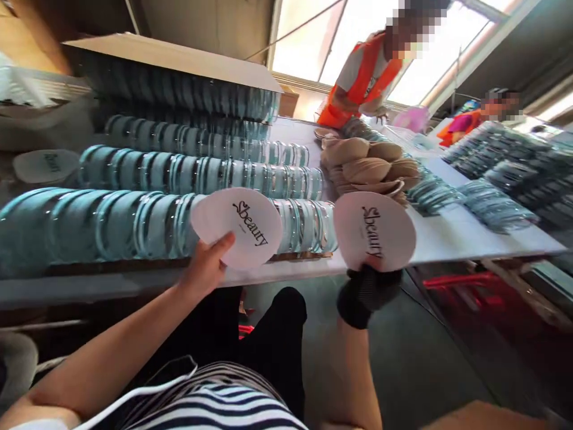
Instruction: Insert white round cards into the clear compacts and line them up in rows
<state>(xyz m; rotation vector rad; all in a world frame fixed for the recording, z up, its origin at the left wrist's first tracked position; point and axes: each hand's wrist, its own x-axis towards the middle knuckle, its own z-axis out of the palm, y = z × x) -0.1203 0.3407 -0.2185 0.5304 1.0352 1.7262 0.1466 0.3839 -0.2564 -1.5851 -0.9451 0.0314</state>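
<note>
White twice over: pinching one "beauty" oval card (236,218) in left hand (206,263), gripping second "beauty" card (376,227) in gloved right hand (372,291); apparently mid-handling, next needing light, even pressure.

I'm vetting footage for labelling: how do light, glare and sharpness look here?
Head view: windows washed out nearly white; glints on the front teal row's edges. Same head view: large lettering readable on the left card and right card, small print not; the red thing under the table smeared.
</note>
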